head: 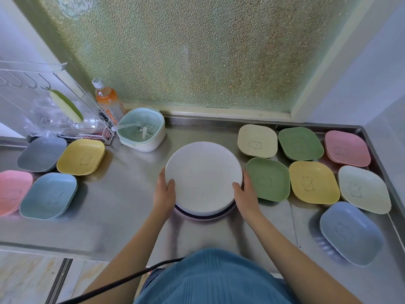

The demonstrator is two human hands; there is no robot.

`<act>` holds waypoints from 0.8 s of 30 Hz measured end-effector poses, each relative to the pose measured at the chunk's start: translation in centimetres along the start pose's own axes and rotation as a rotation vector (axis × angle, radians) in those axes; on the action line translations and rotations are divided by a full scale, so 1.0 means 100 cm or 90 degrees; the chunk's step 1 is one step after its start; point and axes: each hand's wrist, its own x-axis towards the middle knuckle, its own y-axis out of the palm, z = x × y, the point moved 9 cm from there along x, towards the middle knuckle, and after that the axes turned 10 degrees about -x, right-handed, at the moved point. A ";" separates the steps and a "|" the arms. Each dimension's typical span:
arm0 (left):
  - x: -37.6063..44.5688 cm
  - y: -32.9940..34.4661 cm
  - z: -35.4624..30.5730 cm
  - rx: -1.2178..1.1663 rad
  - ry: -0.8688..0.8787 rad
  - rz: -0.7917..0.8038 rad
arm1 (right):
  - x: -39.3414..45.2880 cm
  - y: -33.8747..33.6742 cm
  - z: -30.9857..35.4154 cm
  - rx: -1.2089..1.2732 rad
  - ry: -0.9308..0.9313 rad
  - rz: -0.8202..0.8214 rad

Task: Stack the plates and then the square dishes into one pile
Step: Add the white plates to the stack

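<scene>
A pile of round white plates [202, 175] stands in the middle of the steel counter [122, 194]. My left hand [164, 194] grips its left rim and my right hand [245, 195] grips its right rim. Square dishes lie on both sides. On the left are a grey dish [41, 153], a yellow dish [81, 156], a pink dish [13, 190] and a blue dish [48, 195]. On the right are several more, among them a cream dish [256, 140], a green dish [268, 179] nearest my right hand, and a blue-grey dish [350, 232].
A mint strainer bowl with a lid [142, 128] stands behind the pile to the left. An orange drink bottle [107, 99] and a wire rack [65, 115] stand at the back left. A frosted window [197, 51] rises behind the counter.
</scene>
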 end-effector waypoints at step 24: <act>0.013 -0.078 0.032 -0.038 -0.069 -0.068 | -0.026 0.076 0.032 -0.139 -0.046 0.030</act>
